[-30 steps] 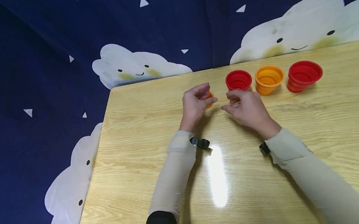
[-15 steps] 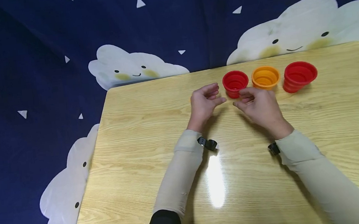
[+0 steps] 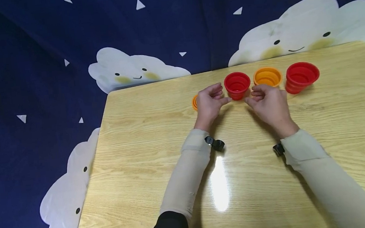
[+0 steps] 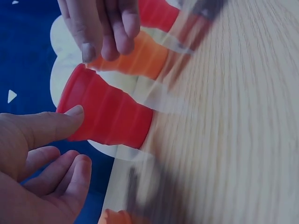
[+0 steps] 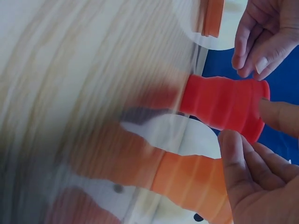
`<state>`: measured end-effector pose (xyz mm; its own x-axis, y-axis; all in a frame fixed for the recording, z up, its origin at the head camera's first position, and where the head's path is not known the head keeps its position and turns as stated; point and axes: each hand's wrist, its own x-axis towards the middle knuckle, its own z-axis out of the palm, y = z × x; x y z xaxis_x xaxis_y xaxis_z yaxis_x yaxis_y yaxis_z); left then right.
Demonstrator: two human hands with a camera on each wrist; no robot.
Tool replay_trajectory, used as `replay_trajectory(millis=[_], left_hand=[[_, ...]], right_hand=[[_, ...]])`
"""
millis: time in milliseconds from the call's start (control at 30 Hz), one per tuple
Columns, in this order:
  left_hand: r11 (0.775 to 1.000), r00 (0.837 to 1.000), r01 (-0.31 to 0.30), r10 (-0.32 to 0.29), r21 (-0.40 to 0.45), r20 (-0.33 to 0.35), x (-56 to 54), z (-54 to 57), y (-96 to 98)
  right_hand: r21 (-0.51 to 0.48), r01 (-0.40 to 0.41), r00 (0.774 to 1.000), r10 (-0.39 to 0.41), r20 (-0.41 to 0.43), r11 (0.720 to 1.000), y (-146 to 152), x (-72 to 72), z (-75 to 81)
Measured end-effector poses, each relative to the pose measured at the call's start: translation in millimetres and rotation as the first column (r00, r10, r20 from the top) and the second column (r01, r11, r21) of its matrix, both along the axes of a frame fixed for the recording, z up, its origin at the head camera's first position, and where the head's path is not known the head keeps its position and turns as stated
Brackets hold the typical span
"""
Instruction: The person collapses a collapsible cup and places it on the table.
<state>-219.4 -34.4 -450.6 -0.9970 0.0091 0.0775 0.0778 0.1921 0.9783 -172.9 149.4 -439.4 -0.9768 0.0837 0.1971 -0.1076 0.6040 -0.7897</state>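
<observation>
A red ribbed cup [image 3: 237, 83] stands upright near the table's back edge, between my two hands. My left hand [image 3: 209, 102] is at its left, fingers loosely bent; in the left wrist view the thumb overlaps the red cup [image 4: 110, 112] near its rim, though contact is unclear. At its right is my right hand [image 3: 270, 106], thumb and fingers apart near the rim in the right wrist view. That hand partly covers an orange ribbed cup [image 3: 267, 76]. Left of my left hand, partly hidden, lies a low orange piece [image 3: 194, 102], apparently a flattened cup.
A second, larger red cup [image 3: 301, 76] stands at the right end of the row. The wooden table [image 3: 134, 162] reflects light in front of my hands. Behind it hangs a dark blue cloth [image 3: 160, 24] with white clouds.
My left hand has moved right, away from the low orange piece, to the first red cup. My right hand has shifted right, uncovering that cup's front and covering part of the orange cup.
</observation>
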Motion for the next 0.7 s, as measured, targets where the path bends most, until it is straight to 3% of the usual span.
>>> replay_trajectory(millis=[367,700], left_hand=[[0.998,0.996,0.012,-0.007,-0.059,0.089,-3.5,1.7,7.0],[0.997,0.996,0.06,-0.056,-0.058,0.071,-7.6,-0.7,8.9]], right_hand=[[0.007,-0.007,1.0,0.008,-0.018,1.0,-6.9,-9.5,-8.9],[0.01,-0.006,1.0,0.007,-0.016,1.0,-12.5,-17.0,-12.2]])
